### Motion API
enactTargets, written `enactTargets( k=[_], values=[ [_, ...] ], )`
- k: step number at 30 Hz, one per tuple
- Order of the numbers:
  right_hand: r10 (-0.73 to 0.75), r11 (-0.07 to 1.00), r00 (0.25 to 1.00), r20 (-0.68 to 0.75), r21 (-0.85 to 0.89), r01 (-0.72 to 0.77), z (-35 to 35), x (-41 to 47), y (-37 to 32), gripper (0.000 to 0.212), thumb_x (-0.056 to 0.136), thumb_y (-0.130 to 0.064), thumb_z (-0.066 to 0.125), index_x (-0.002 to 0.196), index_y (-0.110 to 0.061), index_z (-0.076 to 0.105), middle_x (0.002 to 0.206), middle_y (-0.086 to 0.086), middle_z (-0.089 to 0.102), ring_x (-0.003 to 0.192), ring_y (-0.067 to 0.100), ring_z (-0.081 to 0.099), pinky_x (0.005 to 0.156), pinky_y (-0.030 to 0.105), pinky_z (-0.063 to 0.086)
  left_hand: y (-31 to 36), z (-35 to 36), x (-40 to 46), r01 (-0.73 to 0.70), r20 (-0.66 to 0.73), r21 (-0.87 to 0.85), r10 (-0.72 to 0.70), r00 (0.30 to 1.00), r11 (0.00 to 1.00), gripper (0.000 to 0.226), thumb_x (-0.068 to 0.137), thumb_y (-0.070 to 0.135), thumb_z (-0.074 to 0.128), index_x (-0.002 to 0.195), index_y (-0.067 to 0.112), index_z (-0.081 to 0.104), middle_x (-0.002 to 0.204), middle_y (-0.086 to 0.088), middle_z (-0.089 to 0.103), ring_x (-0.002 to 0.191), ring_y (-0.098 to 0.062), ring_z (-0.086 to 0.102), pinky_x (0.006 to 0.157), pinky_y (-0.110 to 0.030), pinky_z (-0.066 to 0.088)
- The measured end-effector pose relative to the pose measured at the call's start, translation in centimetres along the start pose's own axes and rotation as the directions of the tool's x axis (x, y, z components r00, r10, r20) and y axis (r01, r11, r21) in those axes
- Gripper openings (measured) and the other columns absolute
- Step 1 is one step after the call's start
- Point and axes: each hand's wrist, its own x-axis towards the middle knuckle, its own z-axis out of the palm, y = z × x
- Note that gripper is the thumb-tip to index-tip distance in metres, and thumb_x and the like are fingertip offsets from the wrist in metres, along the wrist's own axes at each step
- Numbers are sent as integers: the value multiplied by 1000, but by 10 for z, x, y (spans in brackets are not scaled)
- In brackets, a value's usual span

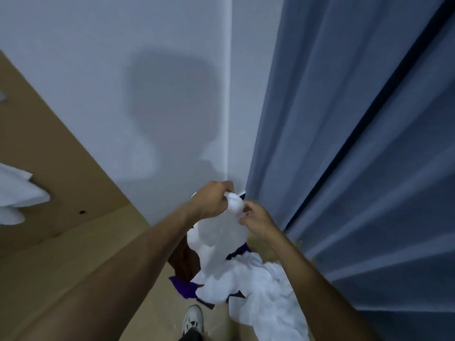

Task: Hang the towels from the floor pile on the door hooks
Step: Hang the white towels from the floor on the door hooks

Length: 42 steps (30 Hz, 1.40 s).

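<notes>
The left hand grips the bunched top of a white towel, knuckles up, fingers curled round the cloth. The right hand pinches the same bunch from the other side, thumb and fingers closed on the fabric. The two hands sit close together, almost touching across the gathered end. Both forearms are bare and reach forward and up from the bottom of the view, the left from lower left, the right from lower right.

The towel hangs straight down from the hands, its long axis vertical, the gathered end at the top and the loose body falling toward the floor. Below it lies the pile: more white cloth, with a purple piece and a brown piece at its left edge. The pile sits on the tan floor, near a white shoe.

Just beyond the hands is a white wall carrying a shadow. A blue curtain hangs to the right. At far left, white cloth shows against a tan surface.
</notes>
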Motion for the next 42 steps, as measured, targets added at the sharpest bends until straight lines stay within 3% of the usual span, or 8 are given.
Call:
enactTargets(
  k=[5,9,14,18,22,25,31,42],
  values=[
    [-94,969,987,132,-216,122,3,-3,-38,23,75,-7,58,94,-19,62,97,8,67,91,26,63,74,34,50,32,-76,-48,-23,-209,26,28,978,999,30,70,-4,41,86,9,63,88,-10,68,84,-26,59,70,-33,47],
    [-76,933,975,207,-331,143,17,0,-59,37,80,-13,61,117,-12,62,113,9,66,101,27,61,86,33,51,36,-131,-97,38,-419,28,-23,908,999,31,71,-4,40,86,10,63,87,-8,68,84,-26,60,68,-31,46],
    [-119,868,972,201,-455,200,42,-7,-96,42,87,-21,55,126,-7,50,122,13,58,106,29,58,86,32,50,4,-184,-157,380,-608,188,-197,769,906,25,78,1,43,97,13,55,102,-10,62,96,-33,57,72,-35,41],
    [-330,816,924,193,-434,382,69,-29,-167,20,90,-24,54,103,-9,53,106,14,60,96,27,58,70,26,36,-25,-196,-193,634,-575,309,-392,718,709,32,83,5,49,114,13,48,118,-9,53,111,-30,49,96,-43,34],
    [-529,683,770,356,-360,636,117,-60,-240,24,84,-11,55,73,-21,37,81,3,51,76,18,46,59,30,30,-44,-191,-204,438,-332,178,-365,870,881,42,86,10,50,127,14,44,129,-8,49,119,-28,48,98,-42,41],
    [-589,655,696,411,-263,709,157,-80,-279,14,83,-9,55,77,-16,44,80,0,53,73,16,46,56,26,33,-60,-191,-217,418,-287,-12,-404,869,908,35,87,11,51,121,8,44,123,-13,54,113,-31,53,88,-37,45],
    [-578,671,693,431,-233,704,211,-89,-311,24,75,-7,67,73,-24,49,79,-9,55,74,10,50,57,18,39,-117,-214,-267,481,-236,-49,-478,846,875,25,86,9,50,111,8,53,113,-11,59,103,-29,56,74,-31,42],
    [-536,611,673,510,-316,726,317,-100,-362,23,74,-20,73,75,-16,50,73,-4,54,64,10,48,54,23,36,-209,-263,-348,547,-448,20,-482,753,837,11,86,15,55,86,16,44,87,-4,51,76,-21,48,65,-32,40]
  ],
)
